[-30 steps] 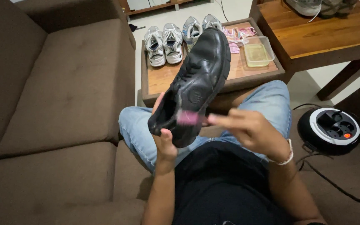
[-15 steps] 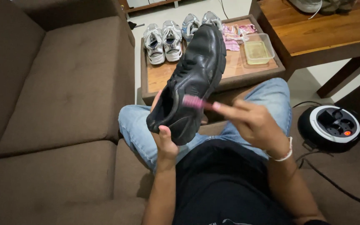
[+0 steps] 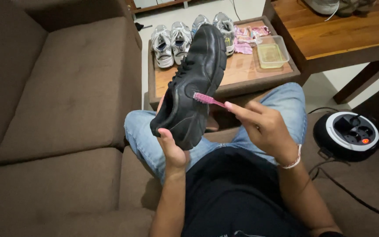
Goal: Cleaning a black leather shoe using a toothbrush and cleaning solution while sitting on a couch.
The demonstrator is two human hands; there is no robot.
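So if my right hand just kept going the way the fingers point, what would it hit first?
Probably the black shoe: your right hand points up-left along the pink toothbrush, whose bristles already touch the shoe's side.

Brown sofa [image 3: 58, 109] fills the left, pale tiled floor [image 3: 330, 81] beyond, a low table [image 3: 242, 74] ahead, a darker wooden table [image 3: 343, 35] at right, dim indoor light.

Clothing: a black top [image 3: 237, 197] covers the torso. Light blue denim jeans [image 3: 145, 140] cover both legs. Both forearms are bare, with no sleeves showing. The right wrist carries a thin white bracelet [image 3: 291, 161]. The left hand [image 3: 172, 151] and right hand [image 3: 264, 125] are ungloved, without rings.
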